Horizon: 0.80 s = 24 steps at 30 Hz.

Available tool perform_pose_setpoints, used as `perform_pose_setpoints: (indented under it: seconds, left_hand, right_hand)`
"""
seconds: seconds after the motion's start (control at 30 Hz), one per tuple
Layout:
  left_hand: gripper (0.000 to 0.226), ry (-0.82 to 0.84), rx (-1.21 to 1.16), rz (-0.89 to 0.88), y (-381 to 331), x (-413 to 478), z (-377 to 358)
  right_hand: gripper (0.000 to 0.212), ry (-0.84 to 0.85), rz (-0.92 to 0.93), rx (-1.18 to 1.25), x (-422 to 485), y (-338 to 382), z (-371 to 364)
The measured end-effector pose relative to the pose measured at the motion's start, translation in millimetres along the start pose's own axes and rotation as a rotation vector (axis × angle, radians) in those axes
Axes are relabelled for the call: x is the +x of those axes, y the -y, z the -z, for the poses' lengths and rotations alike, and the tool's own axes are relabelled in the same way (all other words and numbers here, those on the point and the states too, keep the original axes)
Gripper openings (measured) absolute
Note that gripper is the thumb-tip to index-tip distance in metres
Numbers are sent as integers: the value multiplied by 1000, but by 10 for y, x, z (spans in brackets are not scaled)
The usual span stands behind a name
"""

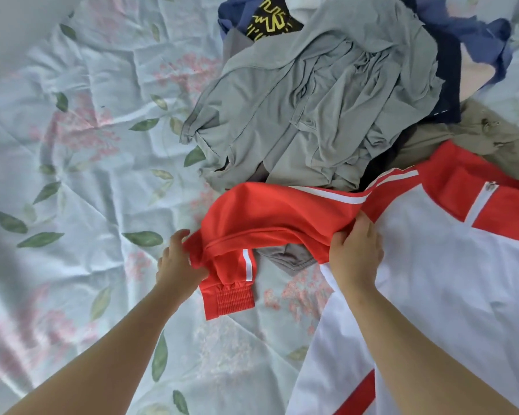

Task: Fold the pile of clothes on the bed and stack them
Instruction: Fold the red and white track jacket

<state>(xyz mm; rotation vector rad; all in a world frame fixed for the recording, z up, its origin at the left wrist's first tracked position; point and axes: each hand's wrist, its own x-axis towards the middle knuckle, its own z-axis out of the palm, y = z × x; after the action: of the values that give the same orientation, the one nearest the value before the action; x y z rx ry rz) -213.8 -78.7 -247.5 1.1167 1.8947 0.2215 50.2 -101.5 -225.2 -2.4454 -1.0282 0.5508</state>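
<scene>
Hands pinch a red-and-white zip-up track jacket [426, 265]: left hand [177, 265] near the elastic cuff, right hand [355, 253] at the shoulder. Fabric looks light, slippery, floppy; seams likely grip best.

Smooth synthetic jacket [432, 265]; creased cotton sheet [72, 145]
</scene>
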Motion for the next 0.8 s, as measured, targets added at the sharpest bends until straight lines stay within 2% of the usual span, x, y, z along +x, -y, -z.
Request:
perform_pose_setpoints:
  seconds: [0.07, 0.13, 0.17, 0.2, 0.27, 0.37, 0.4, 0.47, 0.53, 0.63, 0.73, 0.8]
  left_hand:
    - [59, 61, 20, 9, 45, 8, -5]
    - [22, 38, 100, 43, -2, 0, 56]
    - [12, 4, 106, 53, -36, -3, 110]
    - [10, -45, 87, 54, -64, 15, 181]
    - [6, -258, 5, 29, -158, 41, 375]
    - [27, -586, -289, -167, -287, 30, 688]
    - [28, -610, -265, -223, -283, 4, 746]
    - [31, -520, -49, -228, -167, -30, 751]
    - [32, -352, -70, -96, -1, -11, 685]
    - [33, -181, -556, 239, 58, 50, 624]
    - [29, -178, -928, 497, 15, 131, 568]
    - [49, -255, -1040, 584, -22, 223, 569]
  right_hand:
    - [47, 16, -11, -8, -18, 22, 18]
    - [46, 37, -20, -16, -45, 36, 50]
    - [47, 51, -21, -18, -61, 42, 67]
    - [48, 67, -22, -23, -77, 49, 85]
    - [52, 99, -24, -43, -108, 67, 121]
    - [55, 124, -16, -50, -173, 101, 159]
    - [56, 133, -12, -54, -201, 114, 166]
    - [56, 148, -16, -63, -258, 138, 177]
    - [56, 162, -24, -68, -297, 156, 179]
    - [56, 171, -28, -70, -313, 162, 168]
    - [55, 168, -20, -71, -322, 129, 150]
    - [55, 169, -14, -66, -333, 97, 137]
